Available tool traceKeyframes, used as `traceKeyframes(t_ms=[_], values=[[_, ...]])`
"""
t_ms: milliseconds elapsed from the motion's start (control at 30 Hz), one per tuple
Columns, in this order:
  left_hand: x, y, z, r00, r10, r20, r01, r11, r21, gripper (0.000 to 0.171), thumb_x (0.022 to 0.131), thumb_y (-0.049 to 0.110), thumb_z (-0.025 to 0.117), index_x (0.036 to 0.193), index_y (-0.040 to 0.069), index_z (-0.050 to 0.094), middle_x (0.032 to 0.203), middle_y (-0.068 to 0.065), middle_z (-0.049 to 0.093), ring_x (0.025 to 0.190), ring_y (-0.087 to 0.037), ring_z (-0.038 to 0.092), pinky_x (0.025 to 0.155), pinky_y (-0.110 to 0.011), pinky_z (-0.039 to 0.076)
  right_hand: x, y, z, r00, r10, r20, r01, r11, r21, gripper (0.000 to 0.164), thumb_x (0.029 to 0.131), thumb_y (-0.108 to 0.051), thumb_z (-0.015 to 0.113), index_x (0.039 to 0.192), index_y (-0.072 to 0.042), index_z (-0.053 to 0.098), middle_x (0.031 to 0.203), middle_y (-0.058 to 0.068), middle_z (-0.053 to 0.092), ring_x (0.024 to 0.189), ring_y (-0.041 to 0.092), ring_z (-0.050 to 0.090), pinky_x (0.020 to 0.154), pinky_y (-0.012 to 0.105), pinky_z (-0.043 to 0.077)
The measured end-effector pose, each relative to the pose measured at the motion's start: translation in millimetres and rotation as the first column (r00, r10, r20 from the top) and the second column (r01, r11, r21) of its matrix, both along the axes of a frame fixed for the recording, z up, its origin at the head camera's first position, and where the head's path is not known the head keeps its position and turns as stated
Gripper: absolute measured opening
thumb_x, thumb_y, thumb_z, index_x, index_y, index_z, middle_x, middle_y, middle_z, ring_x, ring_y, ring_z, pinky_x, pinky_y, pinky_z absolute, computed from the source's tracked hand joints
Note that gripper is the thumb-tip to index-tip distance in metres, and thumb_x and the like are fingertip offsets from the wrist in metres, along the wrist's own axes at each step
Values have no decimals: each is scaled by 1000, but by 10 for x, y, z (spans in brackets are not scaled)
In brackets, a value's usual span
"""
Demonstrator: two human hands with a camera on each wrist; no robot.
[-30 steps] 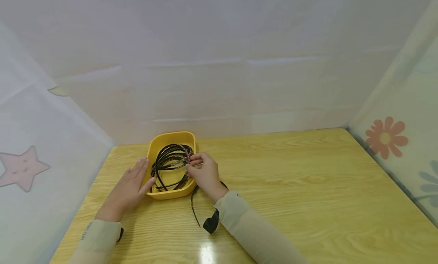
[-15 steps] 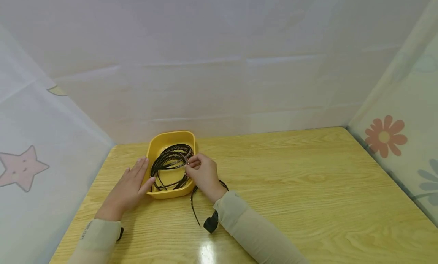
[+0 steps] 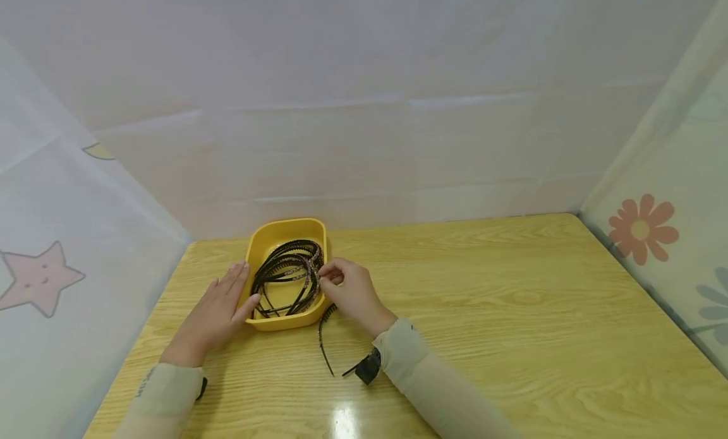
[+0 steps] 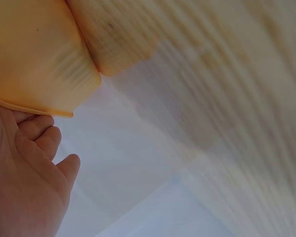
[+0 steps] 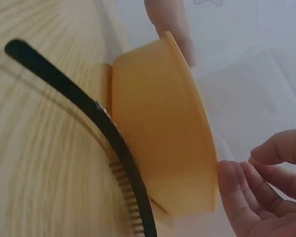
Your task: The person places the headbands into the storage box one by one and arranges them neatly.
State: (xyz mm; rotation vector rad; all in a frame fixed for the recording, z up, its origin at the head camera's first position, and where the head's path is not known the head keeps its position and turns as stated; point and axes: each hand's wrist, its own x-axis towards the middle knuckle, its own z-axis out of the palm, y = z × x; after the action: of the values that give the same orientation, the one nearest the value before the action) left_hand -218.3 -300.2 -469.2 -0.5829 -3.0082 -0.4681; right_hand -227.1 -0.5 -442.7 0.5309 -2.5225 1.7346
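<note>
A yellow plastic bin [image 3: 281, 325] stands at the table's back left, holding several black headbands [image 3: 284, 259], some with glittery patches. My left hand [image 3: 209, 319] rests against the bin's left rim with straight fingers, thumb over the near corner. In the left wrist view, the left hand [image 4: 32, 177] touches the bin's edge. My right hand [image 3: 355, 297] is at the right rim, fingers bent. The right wrist view shows no headband between the fingers of the right hand [image 5: 266, 192]. One toothed black headband [image 3: 322, 341] lies on the table, partly hidden beneath the right forearm.
The wood-grain table [image 3: 483, 312] extends to the right. A pale sheet [image 3: 364, 136] hangs along the back, with printed sheets at both sides. In the right wrist view, the loose headband [image 5: 121, 143] lies close to the bin's side.
My right hand has let go of a glittery headband, which now lies with the others in the bin, and has drawn back slightly to the right. My left hand stays put.
</note>
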Motion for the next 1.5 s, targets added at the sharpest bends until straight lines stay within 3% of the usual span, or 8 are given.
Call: traceKeyframes(t_ms=[167,400,567,733,967,1133,1500], values=[[-9,8,-14,1000,0,-6,0,1000,-6,76,109,44,42,161,-3,11,168,-20,8,154,-40,9,122,-62,11,-39,195,4,1000,-2,23,0,999,54,14,98,-9,64,109,-3,72,96,0,69,83,12,63,73,28,56],[-6,12,-14,1000,5,1,-5,1000,-5,76,109,44,42,161,-2,11,169,-18,6,154,-39,8,123,-61,9,-77,425,-22,999,11,49,-19,988,155,11,99,-13,63,107,-12,71,100,-2,69,88,12,63,79,31,56],[-2,19,-8,1000,8,7,-8,1000,-5,76,109,44,42,161,-2,11,169,-18,6,155,-39,8,123,-61,10,-84,556,-35,997,20,70,-35,976,215,15,99,-14,63,110,-7,71,100,0,68,90,16,63,82,35,56],[-1,25,-8,1000,10,17,-10,1000,3,76,109,44,41,161,-2,10,169,-18,5,155,-39,7,125,-57,4,-92,668,-69,993,9,116,-43,955,292,15,98,-13,66,109,-3,70,98,3,66,90,20,62,79,39,56],[-3,29,-11,1000,8,8,-8,1000,2,77,109,46,40,162,-1,10,168,-21,9,155,-39,8,124,-58,6,-132,759,-178,988,4,154,-67,912,405,11,96,-14,70,103,-5,71,91,2,65,81,15,60,72,33,54],[-3,38,-5,1000,10,1,-10,1000,0,77,109,46,41,161,-1,11,168,-21,10,155,-39,8,123,-61,10,-130,789,-199,983,24,184,-100,905,413,13,93,-12,72,103,-4,72,89,1,65,77,14,59,68,31,53],[-13,30,-12,1000,14,13,-14,1000,-2,77,109,47,39,162,1,9,169,-16,5,155,-38,6,125,-56,4,-88,792,-212,981,40,189,-116,902,415,10,90,-5,75,99,-2,73,87,3,65,75,14,59,66,29,53]])
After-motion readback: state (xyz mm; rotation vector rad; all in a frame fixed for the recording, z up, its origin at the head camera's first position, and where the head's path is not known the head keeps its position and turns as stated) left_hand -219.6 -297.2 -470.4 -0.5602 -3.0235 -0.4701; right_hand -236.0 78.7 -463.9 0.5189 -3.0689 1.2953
